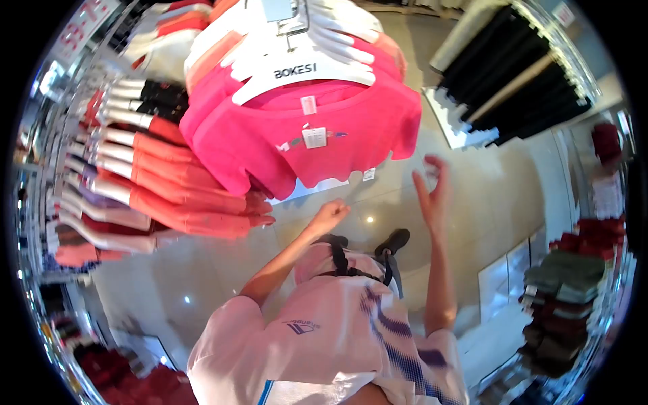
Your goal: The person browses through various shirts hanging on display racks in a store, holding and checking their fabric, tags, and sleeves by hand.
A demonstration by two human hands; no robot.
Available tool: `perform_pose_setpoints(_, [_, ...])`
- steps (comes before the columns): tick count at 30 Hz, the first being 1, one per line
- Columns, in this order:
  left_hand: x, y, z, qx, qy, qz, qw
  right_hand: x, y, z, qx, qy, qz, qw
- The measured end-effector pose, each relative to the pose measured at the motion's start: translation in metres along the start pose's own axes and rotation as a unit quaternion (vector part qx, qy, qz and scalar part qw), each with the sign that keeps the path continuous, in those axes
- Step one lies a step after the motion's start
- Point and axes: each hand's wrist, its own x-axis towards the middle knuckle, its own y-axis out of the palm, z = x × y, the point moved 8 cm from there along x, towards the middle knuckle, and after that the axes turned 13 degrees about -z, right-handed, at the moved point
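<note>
In front of me a bright pink T-shirt (344, 152) hangs on a white hanger (297, 78) marked BOKESI. A white tag (314, 138) lies on its chest, among small coloured prints. My left hand (329, 217) is below the shirt's hem, apart from it, its fingers curled closed with nothing showing in them. To the right of the shirt, my right hand (433, 185) is raised with thumb and fingers apart. It holds nothing and touches no garment.
Coral garments (182, 196) hang close on the left. Black garments (506, 67) hang on a rack at the upper right. Folded or hanging dark clothes (563, 297) line the right side. Shiny floor tiles (229, 270) show around my feet.
</note>
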Motion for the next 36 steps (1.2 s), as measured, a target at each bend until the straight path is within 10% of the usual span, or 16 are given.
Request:
perform_pose_setpoints(5, [-0.036, -0.038, 0.024, 0.004, 0.012, -0.19, 0.982, 0.095, 0.03, 0.104, -0.018, -0.294, 0.012, 0.956])
perform_pose_setpoints(9, [-0.084, -0.022, 0.024, -0.084, -0.123, -0.264, 0.953, 0.124, 0.054, 0.109, 0.001, -0.346, 0.076, 0.935])
perform_pose_setpoints(22, [-0.076, -0.006, -0.042, -0.051, -0.043, -0.354, 0.933, 0.131, 0.098, 0.089, 0.055, -0.295, 0.178, 0.937])
perform_pose_setpoints(32, [0.004, -0.085, -0.174, 0.27, 0.156, -0.603, 0.734, 0.122, 0.099, 0.089, 0.067, -0.289, 0.197, 0.935])
perform_pose_setpoints(36, [0.034, -0.1, -0.15, 0.093, 0.179, -0.514, 0.834, 0.12, 0.091, 0.093, 0.095, -0.246, 0.207, 0.942])
